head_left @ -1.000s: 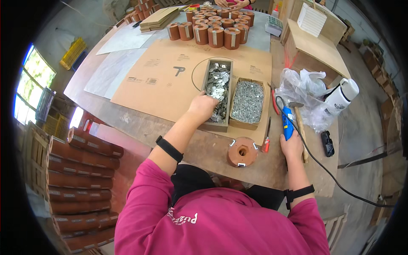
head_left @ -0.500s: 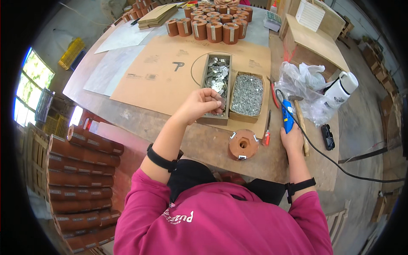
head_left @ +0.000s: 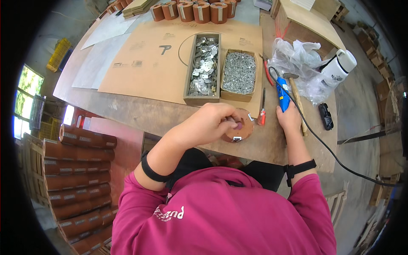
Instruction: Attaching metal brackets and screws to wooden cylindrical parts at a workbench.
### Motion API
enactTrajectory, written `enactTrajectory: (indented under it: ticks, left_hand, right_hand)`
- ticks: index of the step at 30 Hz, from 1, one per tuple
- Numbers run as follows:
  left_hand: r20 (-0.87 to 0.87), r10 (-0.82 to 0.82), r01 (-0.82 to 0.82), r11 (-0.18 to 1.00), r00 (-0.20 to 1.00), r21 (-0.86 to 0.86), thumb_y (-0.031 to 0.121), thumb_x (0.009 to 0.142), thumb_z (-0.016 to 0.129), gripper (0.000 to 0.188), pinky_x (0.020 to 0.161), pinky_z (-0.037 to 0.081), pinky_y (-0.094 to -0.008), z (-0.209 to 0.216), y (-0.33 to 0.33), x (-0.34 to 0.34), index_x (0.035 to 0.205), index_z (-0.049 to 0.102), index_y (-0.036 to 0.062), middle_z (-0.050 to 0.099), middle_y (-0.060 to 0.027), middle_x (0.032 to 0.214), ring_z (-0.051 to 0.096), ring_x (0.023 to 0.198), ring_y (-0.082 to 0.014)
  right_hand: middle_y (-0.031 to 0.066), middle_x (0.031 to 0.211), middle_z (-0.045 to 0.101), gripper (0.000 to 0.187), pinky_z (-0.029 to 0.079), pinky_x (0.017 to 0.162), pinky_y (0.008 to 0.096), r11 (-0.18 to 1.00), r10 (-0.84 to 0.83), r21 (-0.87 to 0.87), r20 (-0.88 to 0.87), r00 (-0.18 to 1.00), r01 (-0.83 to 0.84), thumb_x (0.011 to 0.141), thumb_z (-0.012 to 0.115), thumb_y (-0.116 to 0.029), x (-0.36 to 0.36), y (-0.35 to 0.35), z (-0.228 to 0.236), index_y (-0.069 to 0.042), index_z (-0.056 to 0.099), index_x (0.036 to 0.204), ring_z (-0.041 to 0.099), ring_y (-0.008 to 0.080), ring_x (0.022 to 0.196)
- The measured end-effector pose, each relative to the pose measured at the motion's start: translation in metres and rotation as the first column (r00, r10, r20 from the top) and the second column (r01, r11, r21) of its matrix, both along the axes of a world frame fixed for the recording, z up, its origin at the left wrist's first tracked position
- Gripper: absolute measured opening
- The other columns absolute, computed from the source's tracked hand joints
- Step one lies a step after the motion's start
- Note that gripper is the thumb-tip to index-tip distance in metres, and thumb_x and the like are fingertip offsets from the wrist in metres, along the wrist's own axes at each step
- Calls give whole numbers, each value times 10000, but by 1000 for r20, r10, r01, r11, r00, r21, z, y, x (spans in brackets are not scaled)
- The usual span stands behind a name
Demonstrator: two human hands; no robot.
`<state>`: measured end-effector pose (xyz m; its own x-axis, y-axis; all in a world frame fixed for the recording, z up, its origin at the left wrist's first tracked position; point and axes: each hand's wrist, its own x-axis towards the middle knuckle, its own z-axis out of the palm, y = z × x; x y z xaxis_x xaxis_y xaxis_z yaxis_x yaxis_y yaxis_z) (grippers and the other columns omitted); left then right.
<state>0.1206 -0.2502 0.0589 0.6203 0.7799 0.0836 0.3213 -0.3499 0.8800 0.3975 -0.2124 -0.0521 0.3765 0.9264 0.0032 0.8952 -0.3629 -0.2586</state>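
My left hand (head_left: 216, 121) is over a reddish-brown round block (head_left: 247, 130) at the table's near edge, its fingers pinched together. Whatever they hold, if anything, is too small or hidden to name. Part of the block's top, including its middle, is covered by the hand; small pale metal pieces show on its rim. My right hand (head_left: 289, 117) grips a blue corded power screwdriver (head_left: 282, 94), resting by the table's right side. Beyond the left hand stand a long wooden box of flat metal plates (head_left: 190, 87) and a cardboard box of screws (head_left: 238, 97).
A red-handled screwdriver (head_left: 262, 117) lies right of the block. A hammer (head_left: 296, 91), red-handled pliers (head_left: 268, 72), plastic bags (head_left: 293, 55), a white bottle (head_left: 338, 68) and a black case (head_left: 326, 116) crowd the right. Brown cylinders (head_left: 202, 13) stand at the back; others are stacked at left.
My left hand has moved from the box of metal plates down to the round block. My right hand still holds the power screwdriver. The whole view has shifted, with table things now higher in the picture.
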Motion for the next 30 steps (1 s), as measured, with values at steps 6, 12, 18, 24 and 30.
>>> enactTrajectory:
  ticks: [6, 12, 18, 24, 30]
  left_hand:
    - [-170, -192, 242, 902, 966, 356, 19, 685, 591, 85, 675, 429, -370, 2, 1, 8, 762, 564, 42, 566, -97, 759, 550, 767, -285]
    - [-243, -232, 321, 832, 942, 452, 45, 686, 581, 117, 731, 401, -374, -19, 6, 16, 797, 556, 70, 548, -85, 838, 523, 867, -274]
    - [-134, 71, 17, 823, 988, 568, 102, 658, 641, 216, 762, 387, -361, -32, -15, 15, 848, 545, 65, 526, -85, 932, 497, 899, -282]
    - [46, 327, -287, 744, 944, 604, 148, 553, 738, 366, 803, 390, -373, -57, -38, 16, 876, 595, 49, 541, -84, 961, 485, 927, -291]
    - [167, 342, -372, 720, 925, 586, 90, 537, 746, 379, 845, 385, -390, -78, -44, 18, 894, 623, 58, 557, -79, 1028, 458, 1011, -316]
  right_hand:
    - [226, 928, 592, 510, 453, 767, 438, 999, 0, 33, 34, 999, -1, 744, 574, -352, -2, -2, 3, -17, 461, 1112, 573, 363, 877]
    - [228, 941, 589, 516, 452, 774, 433, 1000, -4, -3, 46, 999, 4, 744, 573, -359, -4, -2, 4, -20, 457, 1115, 572, 357, 889]
    - [231, 957, 583, 518, 452, 775, 432, 1000, -10, 4, 48, 999, 10, 745, 573, -360, -3, -2, 2, -22, 450, 1119, 571, 356, 892]
    - [229, 953, 583, 501, 452, 770, 435, 1000, -7, 13, 62, 998, 6, 747, 573, -355, -3, -1, 1, -23, 450, 1102, 570, 358, 890]
    - [230, 917, 592, 497, 451, 765, 436, 1000, -9, 1, 65, 998, 9, 748, 573, -357, -4, 0, 1, -24, 449, 1096, 575, 363, 871]
